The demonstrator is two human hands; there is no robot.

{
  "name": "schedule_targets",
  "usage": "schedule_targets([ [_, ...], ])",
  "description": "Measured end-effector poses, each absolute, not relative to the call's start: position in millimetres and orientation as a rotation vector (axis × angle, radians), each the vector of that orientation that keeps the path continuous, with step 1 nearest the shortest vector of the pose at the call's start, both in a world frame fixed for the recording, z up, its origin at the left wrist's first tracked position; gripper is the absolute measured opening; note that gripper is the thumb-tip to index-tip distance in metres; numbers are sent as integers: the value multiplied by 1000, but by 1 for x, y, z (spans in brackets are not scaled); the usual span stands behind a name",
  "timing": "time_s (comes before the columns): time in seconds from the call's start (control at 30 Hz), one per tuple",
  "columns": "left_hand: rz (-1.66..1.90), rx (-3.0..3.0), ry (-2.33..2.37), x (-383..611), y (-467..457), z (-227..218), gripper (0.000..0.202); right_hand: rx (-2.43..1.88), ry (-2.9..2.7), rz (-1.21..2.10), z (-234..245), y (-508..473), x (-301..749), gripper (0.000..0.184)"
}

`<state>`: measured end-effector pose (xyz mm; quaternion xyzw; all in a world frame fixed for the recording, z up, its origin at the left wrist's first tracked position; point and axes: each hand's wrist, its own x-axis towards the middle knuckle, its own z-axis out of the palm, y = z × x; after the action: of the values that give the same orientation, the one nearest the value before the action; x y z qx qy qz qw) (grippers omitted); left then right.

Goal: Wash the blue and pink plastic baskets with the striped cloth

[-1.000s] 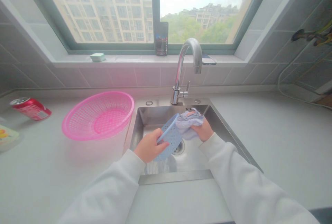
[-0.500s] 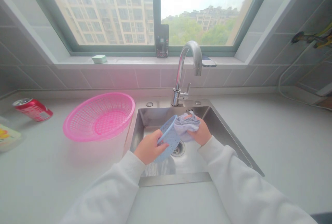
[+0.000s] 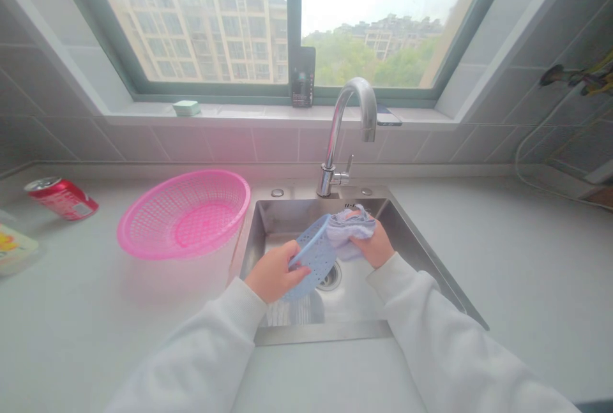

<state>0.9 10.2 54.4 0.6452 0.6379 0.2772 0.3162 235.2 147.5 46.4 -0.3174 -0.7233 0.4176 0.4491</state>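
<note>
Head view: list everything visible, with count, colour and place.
Basket: one, pink, on the counter left of the sink.
Drink can: one, red, lying far left.
Packet: one, yellow-printed, left counter edge.
Sink: one, stainless steel, centre.
Faucet: one, chrome, behind the sink.
Block: one, pale green, windowsill.
Phone: one, dark, windowsill.
Card: one, dark, upright at the window.
Perforated strainer: one, blue, in the left hand.
Cloth: one, grey-blue, in the right hand.
Hands: both over the sink, white sleeves.

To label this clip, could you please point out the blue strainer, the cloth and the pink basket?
Blue strainer (image 3: 318,253), head view, perforated face.
Cloth (image 3: 352,228), head view, top fold.
Pink basket (image 3: 191,193), head view, inner wall.
</note>
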Motion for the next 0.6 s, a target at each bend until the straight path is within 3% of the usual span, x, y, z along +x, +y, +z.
schedule_targets([
  [0.17, 742, 1711, 1714, -1, 12, 54, 25, -690, -1822, 1127, 43, 138, 228, 32],
  [0.4, 860, 1603, 1494, -3, 7, 48, 34, -944, -1544, 1048, 34, 168, 244, 19],
  [0.6, 960, 1552, 1346, -4, 10, 44, 39, -974, -1534, 1067, 27, 170, 243, 23],
])
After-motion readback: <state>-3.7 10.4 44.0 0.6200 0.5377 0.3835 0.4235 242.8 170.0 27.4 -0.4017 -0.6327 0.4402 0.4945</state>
